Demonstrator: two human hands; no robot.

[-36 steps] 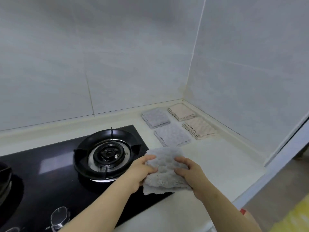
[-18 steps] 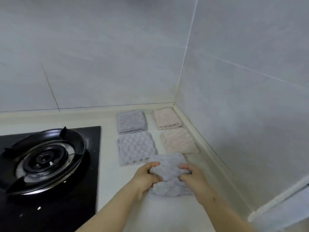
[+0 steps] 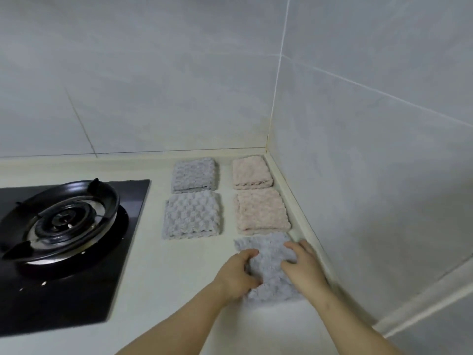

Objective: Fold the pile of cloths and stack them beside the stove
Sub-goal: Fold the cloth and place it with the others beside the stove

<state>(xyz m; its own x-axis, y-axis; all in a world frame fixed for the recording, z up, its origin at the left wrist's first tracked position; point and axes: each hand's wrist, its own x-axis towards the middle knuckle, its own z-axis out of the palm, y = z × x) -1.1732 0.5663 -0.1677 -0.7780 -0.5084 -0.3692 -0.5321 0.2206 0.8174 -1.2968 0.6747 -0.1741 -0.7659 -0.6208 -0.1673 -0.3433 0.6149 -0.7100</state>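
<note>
left hand (image 3: 238, 275) grips the left side of a grey cloth (image 3: 268, 270), thumb laid on top and the other fingers curled in against its edge. right hand (image 3: 303, 269) holds the right side of the same cloth, fingers bent over the fluffy surface and thumb tucked toward the middle. the cloth lies folded on the pale desk (image 3: 166, 283), near the corner where the two tiled walls meet. its right edge is close to the raised strip (image 3: 307, 226) that runs along the right wall (image 3: 371, 175).

four more folded cloths sit beyond it in two rows. the front pink cloth (image 3: 261, 213) lies just behind the held one, almost touching its far edge. the back pink cloth (image 3: 252, 172) lies behind that, tight in the corner. to their left, with a narrow bare gap between, are the front grey cloth (image 3: 192, 217) and the back grey cloth (image 3: 194, 174), one behind the other and nearly touching.

the black stove (image 3: 76, 290) fills the left of the desk, its round burner (image 3: 64, 221) well apart from the hands. the front grey cloth lies just beside the stove's right edge. both bare forearms reach in from the bottom of the view.
</note>
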